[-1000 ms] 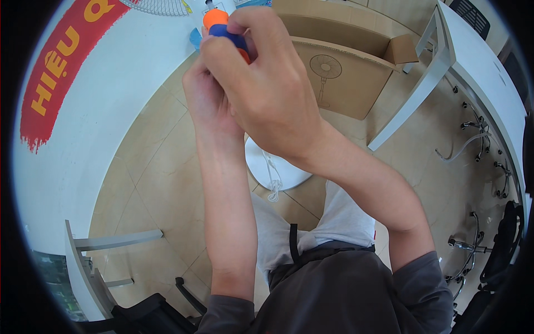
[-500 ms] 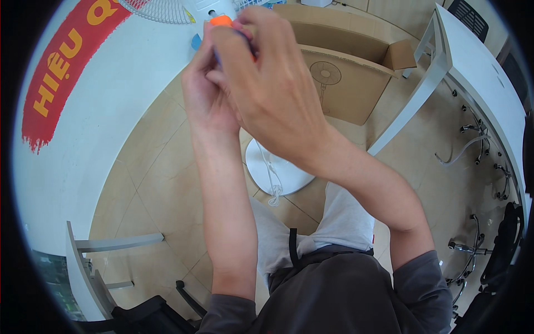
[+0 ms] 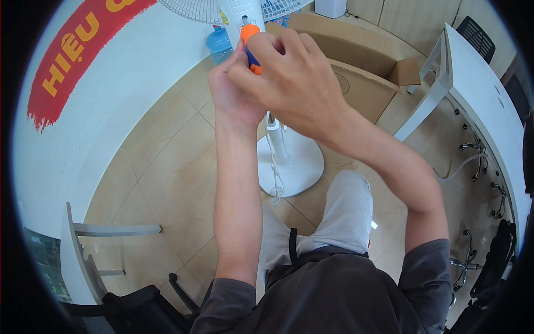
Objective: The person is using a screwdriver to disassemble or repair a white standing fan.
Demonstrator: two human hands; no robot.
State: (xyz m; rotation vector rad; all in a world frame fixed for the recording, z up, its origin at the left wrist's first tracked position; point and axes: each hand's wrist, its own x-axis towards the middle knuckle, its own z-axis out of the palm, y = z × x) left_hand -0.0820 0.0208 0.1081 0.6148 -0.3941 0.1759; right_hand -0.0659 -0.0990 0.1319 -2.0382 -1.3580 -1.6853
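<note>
My right hand (image 3: pixel 300 78) is closed round the blue and orange handle of a screwdriver (image 3: pixel 250 32), held just in front of the white motor housing of a standing fan (image 3: pixel 241 10). My left hand (image 3: pixel 236 92) is against it from the left, its thumb along the orange part. Most of the left fingers are hidden behind the right hand. The orange end points at the fan housing; whether the tip touches it, I cannot tell. Below my hands, the fan's white pole rises from a round white base (image 3: pixel 303 167), with a bundled white cord (image 3: pixel 276 189) lying on it.
An open cardboard box (image 3: pixel 361 83) stands behind the fan on the right. A white table (image 3: pixel 484 83) runs along the right side, with chair wheels beneath. A blue water bottle (image 3: pixel 219 44) stands behind my left hand. A black chair (image 3: pixel 147 309) is at the lower left.
In the picture, both hands have shifted right and slightly down with the screwdriver. More of the fan housing, pole and water bottle shows now.
</note>
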